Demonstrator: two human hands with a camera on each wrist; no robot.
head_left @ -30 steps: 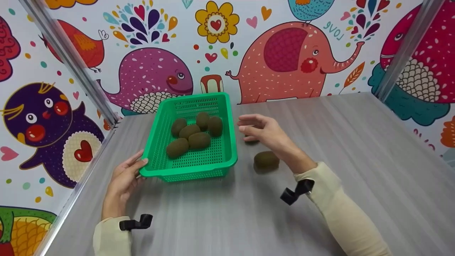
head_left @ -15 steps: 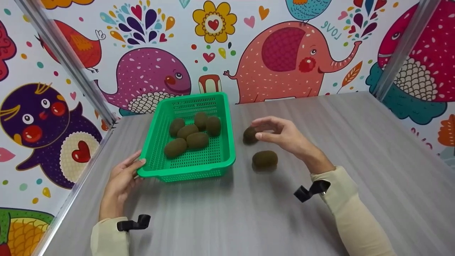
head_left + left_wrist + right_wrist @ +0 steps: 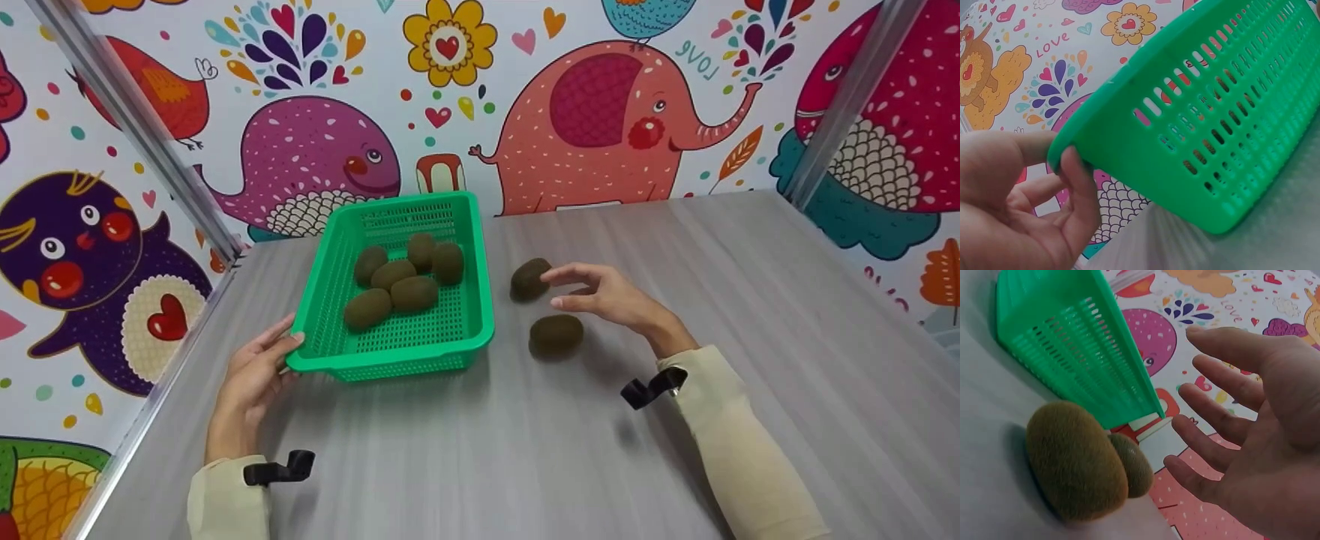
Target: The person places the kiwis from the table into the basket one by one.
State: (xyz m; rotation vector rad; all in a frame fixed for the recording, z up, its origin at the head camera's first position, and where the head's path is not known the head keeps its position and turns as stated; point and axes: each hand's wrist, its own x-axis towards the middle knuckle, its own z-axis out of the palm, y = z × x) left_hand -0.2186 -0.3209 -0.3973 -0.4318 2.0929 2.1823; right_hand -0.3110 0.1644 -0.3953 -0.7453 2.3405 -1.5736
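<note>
My left hand [image 3: 251,382] pinches the near left corner of a green plastic basket [image 3: 487,300] between thumb and fingers; the left wrist view shows the thumb against the rim [image 3: 1081,129]. Inside the basket lie several brown fuzzy kiwis [image 3: 414,295]. To its right, two more kiwis are on the table: a farther one [image 3: 529,279] and a nearer one [image 3: 556,336]. My right hand [image 3: 611,296] hovers beside these two, fingers spread and relaxed, holding nothing. Its fingertips overlap the right end of the farther kiwi in the head view. In the right wrist view the nearer kiwi [image 3: 1075,461] partly hides the other.
Everything stands on a grey wood-grain table [image 3: 465,450]. A printed wall [image 3: 450,112] with cartoon animals rises behind and at the sides, with metal posts [image 3: 142,127] at the corners. The basket's far end is close to the back wall.
My right hand has drawn back to the right from beside the basket, uncovering the farther kiwi, which now lies on the table. My left hand keeps its hold on the basket corner.
</note>
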